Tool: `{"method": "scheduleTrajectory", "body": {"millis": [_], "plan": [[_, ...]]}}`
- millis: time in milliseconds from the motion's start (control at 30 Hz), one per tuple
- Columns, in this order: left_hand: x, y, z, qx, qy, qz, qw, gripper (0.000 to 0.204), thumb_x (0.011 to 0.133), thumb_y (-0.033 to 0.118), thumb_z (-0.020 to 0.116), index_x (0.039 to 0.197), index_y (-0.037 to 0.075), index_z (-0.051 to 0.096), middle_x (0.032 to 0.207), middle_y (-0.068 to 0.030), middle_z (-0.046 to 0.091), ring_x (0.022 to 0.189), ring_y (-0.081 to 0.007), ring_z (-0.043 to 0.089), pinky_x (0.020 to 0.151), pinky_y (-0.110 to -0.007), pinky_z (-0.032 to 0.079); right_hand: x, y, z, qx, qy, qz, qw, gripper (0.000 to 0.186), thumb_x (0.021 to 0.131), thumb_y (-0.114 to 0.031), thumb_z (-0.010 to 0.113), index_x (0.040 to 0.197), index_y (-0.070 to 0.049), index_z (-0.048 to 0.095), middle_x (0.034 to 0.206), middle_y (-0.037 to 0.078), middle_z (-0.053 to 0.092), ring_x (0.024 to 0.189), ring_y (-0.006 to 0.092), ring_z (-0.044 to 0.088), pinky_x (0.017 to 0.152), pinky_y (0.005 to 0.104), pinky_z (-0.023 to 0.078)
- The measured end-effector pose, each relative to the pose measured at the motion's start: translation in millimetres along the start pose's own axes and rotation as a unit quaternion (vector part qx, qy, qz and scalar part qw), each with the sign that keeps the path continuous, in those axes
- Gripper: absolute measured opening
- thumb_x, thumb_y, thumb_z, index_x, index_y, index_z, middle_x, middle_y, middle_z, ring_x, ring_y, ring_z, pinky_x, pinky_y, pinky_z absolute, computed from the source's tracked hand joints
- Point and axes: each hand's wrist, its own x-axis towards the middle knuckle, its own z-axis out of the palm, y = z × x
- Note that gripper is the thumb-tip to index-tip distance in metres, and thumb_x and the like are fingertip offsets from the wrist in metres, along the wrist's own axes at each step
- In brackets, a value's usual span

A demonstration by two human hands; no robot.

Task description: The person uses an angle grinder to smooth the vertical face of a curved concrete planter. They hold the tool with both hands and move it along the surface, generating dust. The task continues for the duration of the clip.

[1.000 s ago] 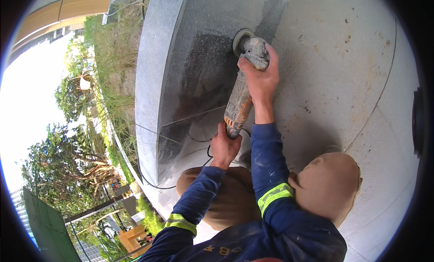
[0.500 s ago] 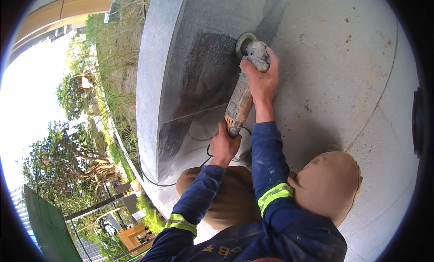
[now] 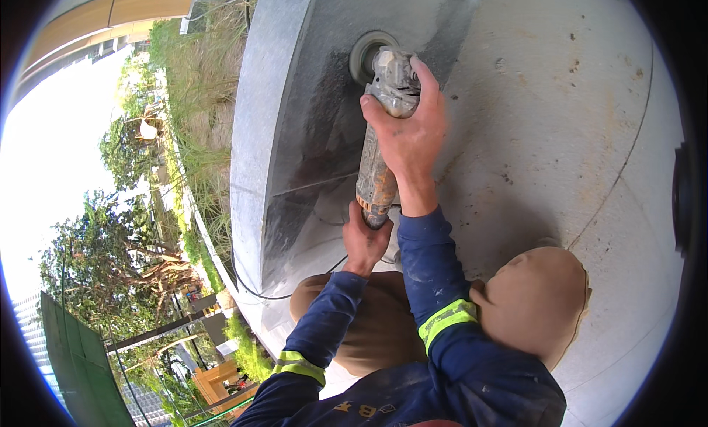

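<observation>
I hold a dusty angle grinder (image 3: 377, 154) with both hands. My right hand (image 3: 410, 136) is wrapped over its grey head, just behind the round disc (image 3: 366, 52). My left hand (image 3: 365, 240) grips the rear end of its orange and grey body. The disc lies against the inner face of a grey concrete kerb wall (image 3: 310, 132), where a dark ground patch shows. Both arms wear dark blue sleeves with yellow reflective bands.
A black power cable (image 3: 295, 290) runs from the grinder's rear along the base of the wall. A pale concrete slab (image 3: 560, 125) spreads to the right. My tan knees (image 3: 531, 301) are bent below. Grass and trees lie beyond the wall on the left.
The grinder and both hands have shifted slightly up and to the right along the wall; the grip is unchanged.
</observation>
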Motion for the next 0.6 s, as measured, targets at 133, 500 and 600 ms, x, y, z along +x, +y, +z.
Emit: {"method": "scheduleTrajectory", "body": {"millis": [133, 500, 600], "plan": [[-3.8, 4.8, -5.8, -0.055, 0.062, 0.029, 0.996, 0.041, 0.075, 0.010, 0.075, 0.106, 0.001, 0.050, 0.083, -0.0264, 0.068, 0.081, -0.0486, 0.067, 0.066, -0.046, 0.054, -10.5, -29.7, 1.3, 0.059, -0.038, -0.030, 0.997, 0.074, 0.071, -0.019, 0.087, 0.135, -0.003, 0.053, 0.119, 0.017, 0.058, 0.106, 0.0284, 0.061, 0.091, 0.0395, 0.051], [-15.3, -4.0, -2.4, 0.087, -0.008, -0.036, 0.996, 0.052, 0.076, 0.019, 0.074, 0.119, 0.006, 0.048, 0.088, -0.0280, 0.069, 0.081, -0.0501, 0.065, 0.068, -0.054, 0.051, -9.4, 31.0, -0.3, 0.133, -0.027, 0.079, 0.988, 0.074, 0.073, -0.020, 0.085, 0.136, -0.005, 0.051, 0.124, 0.020, 0.057, 0.111, 0.0309, 0.060, 0.093, 0.0430, 0.050], [-19.4, -6.9, -4.4, 0.063, 0.011, -0.046, 0.997, 0.056, 0.076, 0.019, 0.073, 0.123, 0.006, 0.046, 0.087, -0.0274, 0.068, 0.080, -0.0495, 0.066, 0.069, -0.055, 0.051, -13.8, 7.2, 1.8, 0.116, -0.044, 0.035, 0.992, 0.073, 0.072, -0.021, 0.085, 0.135, -0.005, 0.052, 0.123, 0.019, 0.057, 0.109, 0.0318, 0.060, 0.093, 0.0429, 0.050]]}}
